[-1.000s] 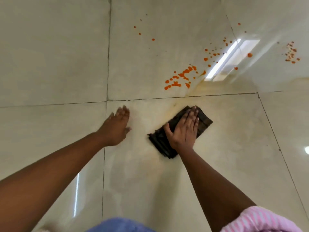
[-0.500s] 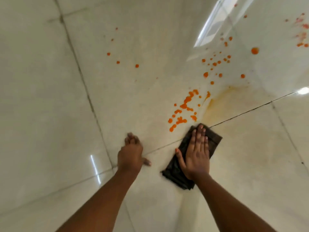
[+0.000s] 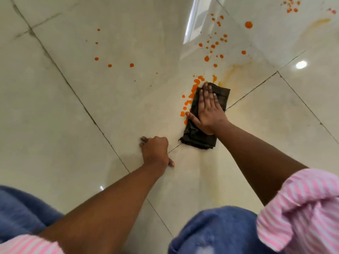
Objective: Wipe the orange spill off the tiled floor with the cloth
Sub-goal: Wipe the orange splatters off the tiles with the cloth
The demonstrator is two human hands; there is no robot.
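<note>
Your pink-and-white striped sleeve [image 3: 300, 211] sits rolled up at lower right; a second striped sleeve [image 3: 27, 244] shows at lower left. Your blue denim knees [image 3: 216, 233] fill the bottom edge. A bright window reflection [image 3: 194, 21] and a round light reflection [image 3: 301, 65] glare at top right.

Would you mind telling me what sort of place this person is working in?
Probably an indoor room of a home or similar building, though no walls or furniture show. The clues: a glossy floor of large cream tiles with dark grout lines, and bright reflections of a long light fixture or window and a round lamp.
</note>
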